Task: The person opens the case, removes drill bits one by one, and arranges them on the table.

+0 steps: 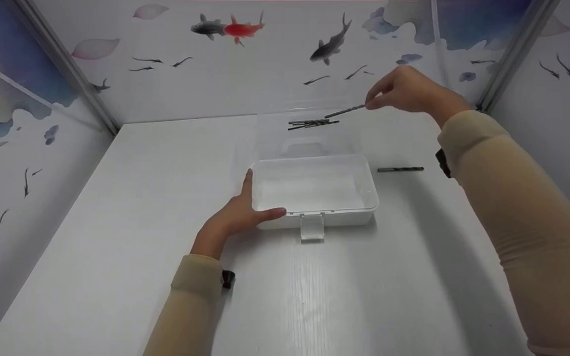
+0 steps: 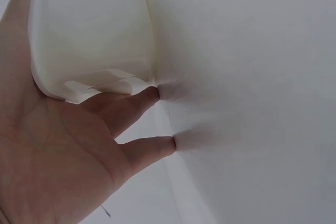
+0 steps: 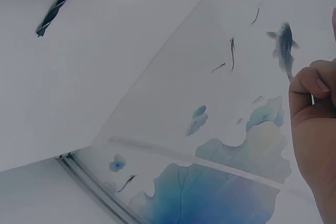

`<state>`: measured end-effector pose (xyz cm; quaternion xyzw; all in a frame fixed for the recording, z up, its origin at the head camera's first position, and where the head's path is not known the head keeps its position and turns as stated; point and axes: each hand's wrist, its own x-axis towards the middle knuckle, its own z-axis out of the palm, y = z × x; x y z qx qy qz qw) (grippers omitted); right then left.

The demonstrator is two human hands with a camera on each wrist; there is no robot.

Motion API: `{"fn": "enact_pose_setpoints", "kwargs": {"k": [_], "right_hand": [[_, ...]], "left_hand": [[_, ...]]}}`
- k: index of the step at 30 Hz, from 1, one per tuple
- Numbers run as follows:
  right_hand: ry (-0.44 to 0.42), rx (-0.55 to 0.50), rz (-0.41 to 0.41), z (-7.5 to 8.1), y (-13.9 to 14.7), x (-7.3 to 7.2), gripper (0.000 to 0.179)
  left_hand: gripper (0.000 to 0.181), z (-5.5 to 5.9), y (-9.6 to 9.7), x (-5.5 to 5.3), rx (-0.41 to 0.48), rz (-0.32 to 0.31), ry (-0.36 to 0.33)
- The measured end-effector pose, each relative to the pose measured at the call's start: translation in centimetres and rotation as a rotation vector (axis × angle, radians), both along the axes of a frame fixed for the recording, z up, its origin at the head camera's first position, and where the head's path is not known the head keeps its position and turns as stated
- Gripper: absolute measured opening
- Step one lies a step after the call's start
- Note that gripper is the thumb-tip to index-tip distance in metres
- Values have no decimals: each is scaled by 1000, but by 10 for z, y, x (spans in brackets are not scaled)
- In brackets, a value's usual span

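The right hand [image 1: 408, 91] has its thumb and fingertips closed in a pinch on one end of a slim grey twisted metal drill bit [image 1: 344, 111], held up behind and to the right of the container. The left hand [image 1: 233, 213] is spread wide at the front left corner of a translucent white rectangular plastic box [image 1: 344, 219], thumb along the front rim, nothing gripped. The box stands open, its pale floor in view, a clear latch [image 1: 312, 228] hanging at the front and a transparent lid [image 1: 347, 138] folded back. A bunch of similar bits [image 1: 309, 123] shows within the lid's outline (on it or behind it, I cannot tell). Another grey bit [image 1: 400, 169] lies right of the box on the white table [image 1: 117, 222].
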<state>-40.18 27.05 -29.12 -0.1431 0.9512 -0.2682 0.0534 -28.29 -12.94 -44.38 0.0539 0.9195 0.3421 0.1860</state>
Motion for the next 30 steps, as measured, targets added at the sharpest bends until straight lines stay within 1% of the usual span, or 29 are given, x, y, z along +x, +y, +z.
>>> {"fn": "enact_pose_setpoints", "kwargs": {"k": [5,9,14,22,30], "right_hand": [[25,21,1,3,13,8,37],[9,10,-17,1,25,12,39],[-28,-21,-30,-5,37,16,41],[-68,13,-33,-27,55,21,35],[-113,-20,-42,-46,71,27,38]], "left_hand": [[146,0,0,-1,-6,3,9],[147,-2,0,-1,7,3,8],[148,-1,0,2,10,-2,8],[143,1,1,4,23,-3,-10],[145,3,1,1,12,-31,-9]]}}
